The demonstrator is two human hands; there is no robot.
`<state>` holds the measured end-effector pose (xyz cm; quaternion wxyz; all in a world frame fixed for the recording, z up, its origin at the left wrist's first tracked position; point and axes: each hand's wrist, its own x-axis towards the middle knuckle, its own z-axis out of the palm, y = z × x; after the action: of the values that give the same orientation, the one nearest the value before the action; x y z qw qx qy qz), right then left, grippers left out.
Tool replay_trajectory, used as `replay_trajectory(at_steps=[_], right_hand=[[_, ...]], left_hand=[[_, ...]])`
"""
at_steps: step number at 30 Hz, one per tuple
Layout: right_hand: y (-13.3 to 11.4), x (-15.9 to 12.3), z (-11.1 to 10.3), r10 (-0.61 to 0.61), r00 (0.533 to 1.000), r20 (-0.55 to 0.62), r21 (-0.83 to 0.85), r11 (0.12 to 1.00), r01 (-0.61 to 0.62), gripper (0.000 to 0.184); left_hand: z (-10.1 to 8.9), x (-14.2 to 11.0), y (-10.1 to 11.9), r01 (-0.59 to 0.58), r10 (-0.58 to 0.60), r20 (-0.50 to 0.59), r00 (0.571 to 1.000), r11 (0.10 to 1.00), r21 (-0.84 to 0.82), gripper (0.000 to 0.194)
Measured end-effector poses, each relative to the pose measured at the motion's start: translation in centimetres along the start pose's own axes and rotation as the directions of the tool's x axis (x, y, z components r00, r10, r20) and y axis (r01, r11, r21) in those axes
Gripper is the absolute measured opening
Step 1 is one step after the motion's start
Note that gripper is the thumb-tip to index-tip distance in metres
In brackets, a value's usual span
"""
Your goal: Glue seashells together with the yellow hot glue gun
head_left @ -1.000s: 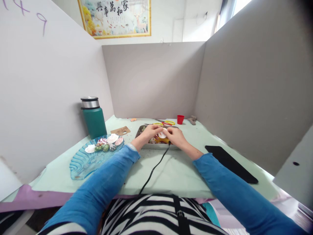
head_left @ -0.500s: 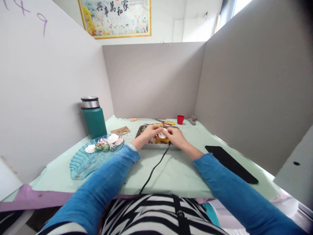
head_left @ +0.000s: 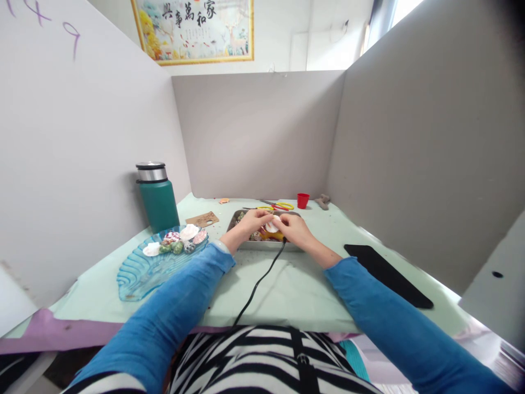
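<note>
A small white seashell (head_left: 272, 225) is held up above a metal tray (head_left: 262, 246). My right hand (head_left: 292, 227) pinches it from the right. On the other side, my left hand (head_left: 255, 220) is closed, its thumb and forefinger pressed together at the shell's upper left edge. Any small thing between those fingertips is too fine to make out. Beneath my hands the tray holds several shells (head_left: 255, 236) and a yellow tool (head_left: 271, 236), partly hidden. A black cord (head_left: 259, 282) runs from the tool over the tray's front wall towards me.
At left, a blue scalloped glass plate (head_left: 141, 279) carries several shells, with a green bottle (head_left: 158, 202) behind it. Farther back lie a brown card (head_left: 200, 220), scissors (head_left: 283, 206) and a red cup (head_left: 302, 201). A black mat (head_left: 388, 273) lies right. Grey panels (head_left: 262, 137) enclose the table.
</note>
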<state>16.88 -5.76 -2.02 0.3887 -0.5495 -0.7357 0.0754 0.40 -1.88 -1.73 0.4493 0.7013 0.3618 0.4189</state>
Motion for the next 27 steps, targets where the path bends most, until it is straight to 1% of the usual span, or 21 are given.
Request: replay_trajectory(at_steps=[5, 12, 20, 27], right_hand=[[0.06, 0.01, 0.02, 0.000, 1.000, 0.004, -0.004, 1.000, 0.000, 0.036], [0.08, 0.02, 0.04, -0.007, 1.000, 0.000, -0.010, 1.000, 0.007, 0.036], [0.28, 0.18, 0.17, -0.025, 1.000, -0.007, -0.015, 1.000, 0.025, 0.035], [0.60, 0.29, 0.37, -0.033, 0.999, -0.002, 0.004, 0.999, 0.033, 0.037]], left_hand=[[-0.03, 0.10, -0.17, -0.006, 0.006, 0.000, 1.000, 1.000, 0.008, 0.027], [0.06, -0.20, 0.27, 0.002, -0.002, -0.013, 1.000, 1.000, 0.000, 0.025], [0.03, 0.09, 0.00, -0.003, 0.003, -0.014, 1.000, 1.000, 0.002, 0.027], [0.09, -0.44, 0.57, 0.000, 0.000, -0.020, 1.000, 1.000, 0.009, 0.027]])
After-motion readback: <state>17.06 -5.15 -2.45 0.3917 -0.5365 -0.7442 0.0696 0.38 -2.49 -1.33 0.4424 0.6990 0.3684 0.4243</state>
